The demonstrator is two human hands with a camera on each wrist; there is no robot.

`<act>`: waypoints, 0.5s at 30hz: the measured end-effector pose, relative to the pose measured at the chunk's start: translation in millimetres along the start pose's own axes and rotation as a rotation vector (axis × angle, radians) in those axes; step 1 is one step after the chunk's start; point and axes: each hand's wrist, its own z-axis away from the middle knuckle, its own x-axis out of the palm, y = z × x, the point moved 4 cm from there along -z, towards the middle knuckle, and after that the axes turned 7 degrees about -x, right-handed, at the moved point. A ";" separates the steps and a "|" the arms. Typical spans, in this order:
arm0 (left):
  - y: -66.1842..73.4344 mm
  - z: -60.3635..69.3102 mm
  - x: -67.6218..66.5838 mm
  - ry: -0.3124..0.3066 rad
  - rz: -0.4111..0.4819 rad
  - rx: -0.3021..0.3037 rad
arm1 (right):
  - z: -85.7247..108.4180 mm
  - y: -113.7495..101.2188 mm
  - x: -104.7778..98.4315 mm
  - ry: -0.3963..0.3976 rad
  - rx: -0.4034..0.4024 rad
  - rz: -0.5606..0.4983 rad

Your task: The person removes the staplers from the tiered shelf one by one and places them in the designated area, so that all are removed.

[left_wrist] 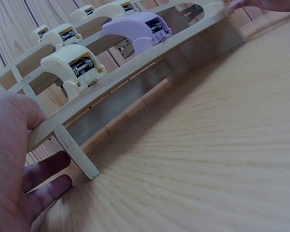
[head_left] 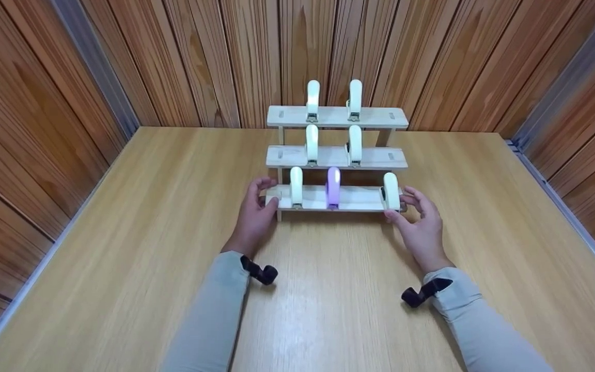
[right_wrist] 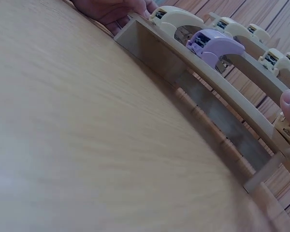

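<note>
7 staplers [head_left: 333, 188] on rack [head_left: 331, 154]; looks nearly done, bottom spacing uneven. Left hand [head_left: 254, 217] grips bottom shelf [head_left: 314, 198]; right hand [head_left: 423, 227] at end stapler [head_left: 391, 190], can't tell its grip.

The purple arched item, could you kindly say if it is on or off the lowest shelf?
On: the purple arched item rests on the lowest shelf, between two pale ones.

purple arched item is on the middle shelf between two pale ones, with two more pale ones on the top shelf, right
No, the shelf is wrong: the purple arched item is on the bottom shelf, as the head view shows. It stands between two pale ones, with two more on the top shelf.
</note>
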 end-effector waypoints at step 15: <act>-1.8 -1.2 0.8 0.013 -0.005 0.024 | -0.2 9.7 -24.0 0.051 0.015 0.019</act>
